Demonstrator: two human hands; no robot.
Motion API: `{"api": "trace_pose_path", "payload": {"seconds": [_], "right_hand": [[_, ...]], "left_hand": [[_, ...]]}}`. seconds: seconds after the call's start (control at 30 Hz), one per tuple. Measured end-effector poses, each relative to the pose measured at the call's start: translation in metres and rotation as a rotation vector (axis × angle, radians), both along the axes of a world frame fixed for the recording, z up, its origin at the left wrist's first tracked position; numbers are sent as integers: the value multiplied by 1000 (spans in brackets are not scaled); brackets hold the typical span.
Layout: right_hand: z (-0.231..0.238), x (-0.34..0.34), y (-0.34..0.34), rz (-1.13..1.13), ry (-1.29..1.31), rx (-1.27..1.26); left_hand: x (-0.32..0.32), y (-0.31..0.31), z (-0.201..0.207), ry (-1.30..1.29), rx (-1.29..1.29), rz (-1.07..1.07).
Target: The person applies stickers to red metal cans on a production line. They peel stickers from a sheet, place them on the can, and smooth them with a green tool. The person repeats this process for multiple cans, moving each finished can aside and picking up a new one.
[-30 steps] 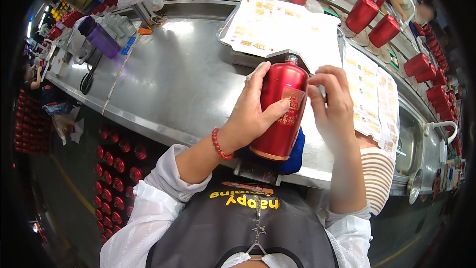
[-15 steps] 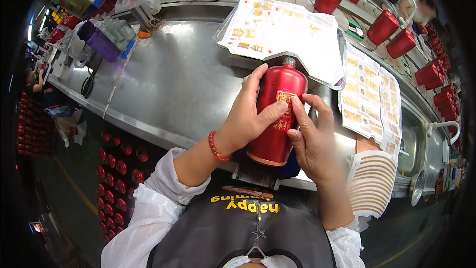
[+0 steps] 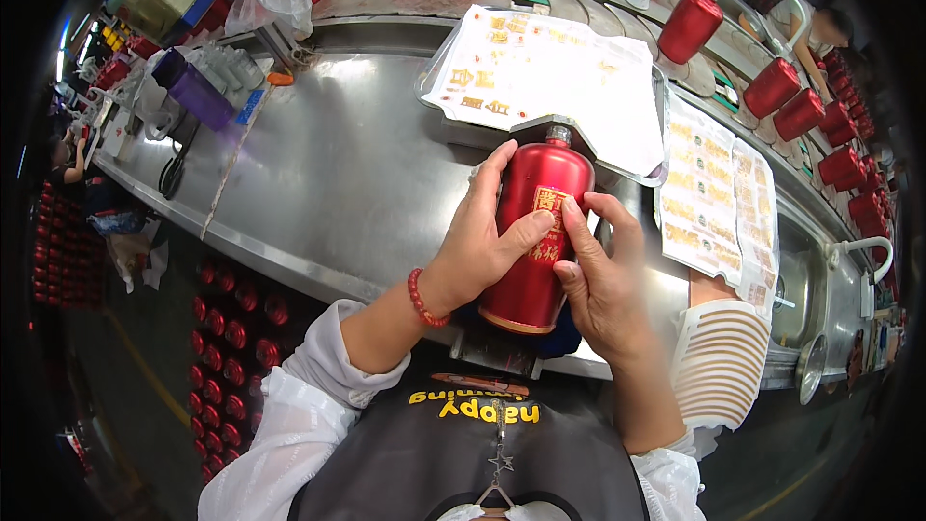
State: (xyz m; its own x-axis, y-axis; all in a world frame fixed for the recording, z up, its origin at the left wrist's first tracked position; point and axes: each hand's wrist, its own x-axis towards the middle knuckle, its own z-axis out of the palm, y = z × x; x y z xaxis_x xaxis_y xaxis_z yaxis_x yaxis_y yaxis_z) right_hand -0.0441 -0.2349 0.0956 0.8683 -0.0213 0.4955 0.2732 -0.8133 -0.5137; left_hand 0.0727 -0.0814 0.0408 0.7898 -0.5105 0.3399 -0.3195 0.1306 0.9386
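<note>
Steel worktable spreading below the head camera, carrying label sheets ahead and red bottles along the far conveyor. Red bottle leaning over the table's near edge, neck away. Left hand clamping its side; right hand pressing thumb onto its gold label.

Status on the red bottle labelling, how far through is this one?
Done: a gold label already sits on the red bottle. In hand: the left hand grips the bottle while the right hand presses the label's edge with its fingers. Left: the label sheets are still full of labels, and more red bottles stand on the conveyor behind.
</note>
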Motion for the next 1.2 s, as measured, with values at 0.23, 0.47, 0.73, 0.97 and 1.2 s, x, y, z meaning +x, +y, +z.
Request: {"api": "trace_pose_path", "payload": {"seconds": [0.23,0.47,0.73,0.97,1.2], "right_hand": [[-3,-4,2,20,-17,26],[-3,-2,0,2,-6,-6],[-7,-8,1,20,40,6],[-6,-7,1,17,47,-7],[-6,-5,0,20,44,-6]], "left_hand": [[-1,6,0,-45,67,-13],[-7,4,19,35,47,-15],[0,0,12,-16,74,13],[-2,1,20,40,53,11],[-5,7,22,-12,26,-59]]}}
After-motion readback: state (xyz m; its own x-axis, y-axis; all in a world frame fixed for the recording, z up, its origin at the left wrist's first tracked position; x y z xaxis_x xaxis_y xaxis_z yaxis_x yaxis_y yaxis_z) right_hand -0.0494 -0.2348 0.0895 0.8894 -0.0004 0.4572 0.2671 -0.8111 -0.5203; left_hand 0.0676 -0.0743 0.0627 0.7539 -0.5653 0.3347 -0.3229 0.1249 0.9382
